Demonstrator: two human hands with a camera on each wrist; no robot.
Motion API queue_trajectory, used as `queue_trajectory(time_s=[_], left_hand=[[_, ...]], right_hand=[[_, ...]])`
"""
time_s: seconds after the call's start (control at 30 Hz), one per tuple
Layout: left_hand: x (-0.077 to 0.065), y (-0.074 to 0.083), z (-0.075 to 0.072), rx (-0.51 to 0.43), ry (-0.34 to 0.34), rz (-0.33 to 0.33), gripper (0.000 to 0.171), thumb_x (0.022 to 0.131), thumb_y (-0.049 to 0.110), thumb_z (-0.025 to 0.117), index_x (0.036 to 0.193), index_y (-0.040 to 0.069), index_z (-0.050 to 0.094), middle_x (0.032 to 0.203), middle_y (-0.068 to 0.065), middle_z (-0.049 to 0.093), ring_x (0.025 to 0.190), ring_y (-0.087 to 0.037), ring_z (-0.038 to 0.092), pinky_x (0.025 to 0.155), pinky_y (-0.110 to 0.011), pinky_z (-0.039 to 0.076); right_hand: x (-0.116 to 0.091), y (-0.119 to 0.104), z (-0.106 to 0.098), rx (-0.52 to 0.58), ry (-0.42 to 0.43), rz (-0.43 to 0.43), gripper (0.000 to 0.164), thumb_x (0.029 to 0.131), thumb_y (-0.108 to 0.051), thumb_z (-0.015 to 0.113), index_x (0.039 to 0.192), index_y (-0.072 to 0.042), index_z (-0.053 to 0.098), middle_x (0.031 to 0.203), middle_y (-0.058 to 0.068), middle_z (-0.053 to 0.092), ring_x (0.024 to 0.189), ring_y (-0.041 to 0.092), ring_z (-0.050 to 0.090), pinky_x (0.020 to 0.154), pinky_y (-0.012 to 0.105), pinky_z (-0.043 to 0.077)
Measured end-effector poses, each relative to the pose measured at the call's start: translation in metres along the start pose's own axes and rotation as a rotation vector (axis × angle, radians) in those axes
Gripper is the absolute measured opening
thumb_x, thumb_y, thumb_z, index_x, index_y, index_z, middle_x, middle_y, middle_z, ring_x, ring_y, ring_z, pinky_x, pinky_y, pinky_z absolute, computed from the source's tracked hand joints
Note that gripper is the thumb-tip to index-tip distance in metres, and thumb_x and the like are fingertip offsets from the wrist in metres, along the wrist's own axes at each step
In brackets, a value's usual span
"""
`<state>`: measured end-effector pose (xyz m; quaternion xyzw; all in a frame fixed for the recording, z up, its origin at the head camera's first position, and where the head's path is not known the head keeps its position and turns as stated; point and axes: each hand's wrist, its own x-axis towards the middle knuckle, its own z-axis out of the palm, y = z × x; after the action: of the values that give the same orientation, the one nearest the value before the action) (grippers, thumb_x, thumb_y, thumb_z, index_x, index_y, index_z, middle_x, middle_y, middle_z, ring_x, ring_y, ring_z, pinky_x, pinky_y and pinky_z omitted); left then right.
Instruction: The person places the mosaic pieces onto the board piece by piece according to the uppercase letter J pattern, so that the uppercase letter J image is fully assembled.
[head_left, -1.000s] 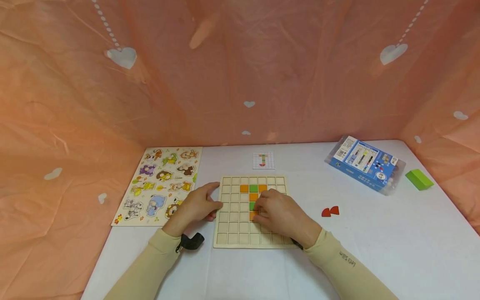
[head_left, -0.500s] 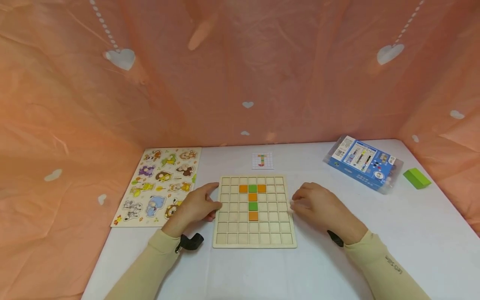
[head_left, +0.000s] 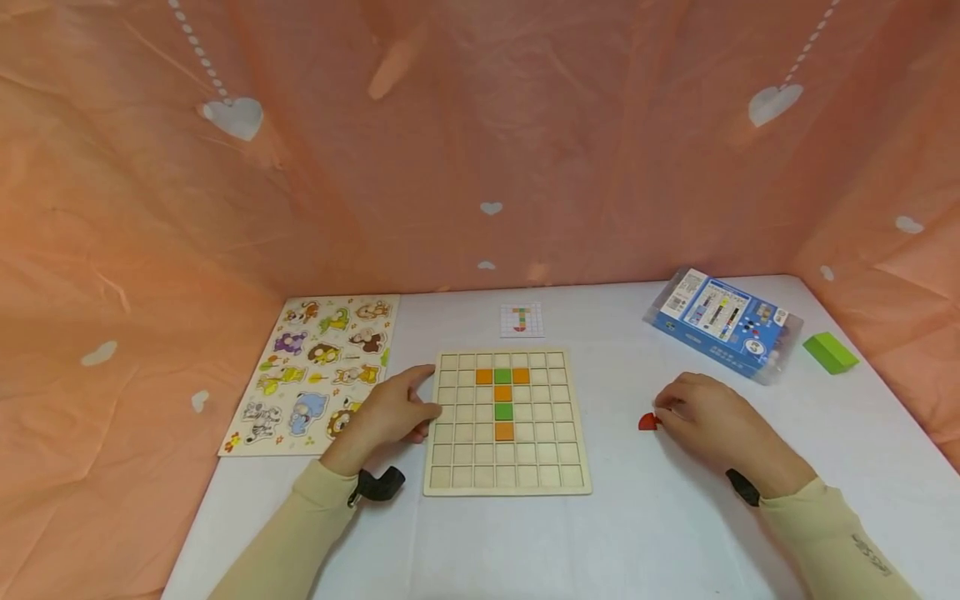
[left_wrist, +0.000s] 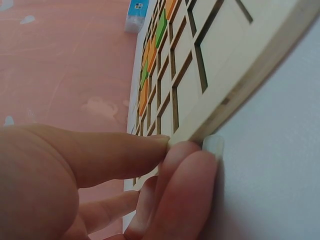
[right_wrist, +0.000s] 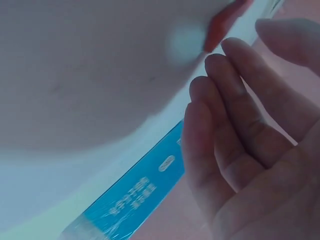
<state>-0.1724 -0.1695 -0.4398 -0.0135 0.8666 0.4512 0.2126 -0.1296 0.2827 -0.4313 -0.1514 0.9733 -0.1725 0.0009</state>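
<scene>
A square wooden grid board (head_left: pixel 461 457) lies on the white table, with orange tiles (head_left: pixel 504 431) and green tiles (head_left: pixel 503 412) set in a T-like figure. My left hand (head_left: pixel 390 410) pinches its left edge; in the left wrist view the thumb and fingers (left_wrist: pixel 187 195) meet at the rim. Out to the right, my right hand (head_left: pixel 708 421) hovers by the red quarter-round pieces (head_left: pixel 647 422), one partly hidden behind the fingertips. In the right wrist view its thumb stands apart from the bent fingers, and a red piece (right_wrist: pixel 222 25) shows just past the fingertips.
A small pattern card (head_left: pixel 521 320) lies behind the board. An animal puzzle board (head_left: pixel 315 379) is at the left. Toward the back right are a blue box (head_left: pixel 723 323) in clear plastic and a green block (head_left: pixel 830 353). Pink cloth (head_left: pixel 480 150) hangs behind the table.
My right hand has left the tiles on the board and travelled right to the red pieces, uncovering the whole figure. The left hand has stayed at the board's edge.
</scene>
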Motion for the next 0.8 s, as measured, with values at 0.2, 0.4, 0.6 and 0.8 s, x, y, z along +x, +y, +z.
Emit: queue_trajectory(time_s=[0.2,0.4,0.6,0.8], left_hand=[[0.000,0.000,0.000,0.006,-0.002,0.008,0.075,0.100,0.011,0.076,0.166,0.013,0.042,0.079,-0.009,0.067,0.062,-0.015,0.067,0.061,-0.030,0.064],[0.000,0.001,0.000,0.006,0.000,0.007,0.075,0.099,0.010,0.076,0.166,0.013,0.042,0.080,-0.009,0.066,0.062,-0.015,0.067,0.060,-0.030,0.064],[0.000,0.000,0.000,-0.001,0.002,0.004,0.075,0.099,0.011,0.076,0.166,0.014,0.042,0.080,-0.009,0.066,0.062,-0.015,0.066,0.061,-0.029,0.064],[0.000,-0.001,0.000,-0.004,-0.007,-0.007,0.075,0.100,0.012,0.076,0.166,0.015,0.041,0.081,-0.009,0.067,0.063,-0.015,0.067,0.061,-0.029,0.064]], right_hand=[[-0.011,0.011,-0.003,-0.014,0.000,-0.010,0.010,0.092,-0.007,0.072,0.094,-0.013,0.081,0.091,-0.005,0.071,0.088,0.017,0.065,0.085,0.049,0.062],[-0.021,0.012,-0.003,-0.006,-0.053,0.021,0.009,0.087,-0.009,0.080,0.093,-0.017,0.079,0.095,-0.005,0.072,0.093,0.021,0.066,0.091,0.054,0.062],[-0.018,0.008,-0.001,0.011,-0.044,-0.003,0.017,0.085,-0.012,0.089,0.097,-0.017,0.079,0.097,-0.005,0.072,0.095,0.019,0.067,0.091,0.051,0.062],[-0.012,0.002,0.002,0.014,-0.029,-0.022,0.017,0.086,-0.018,0.091,0.097,-0.018,0.078,0.094,-0.008,0.070,0.092,0.014,0.065,0.086,0.045,0.062]])
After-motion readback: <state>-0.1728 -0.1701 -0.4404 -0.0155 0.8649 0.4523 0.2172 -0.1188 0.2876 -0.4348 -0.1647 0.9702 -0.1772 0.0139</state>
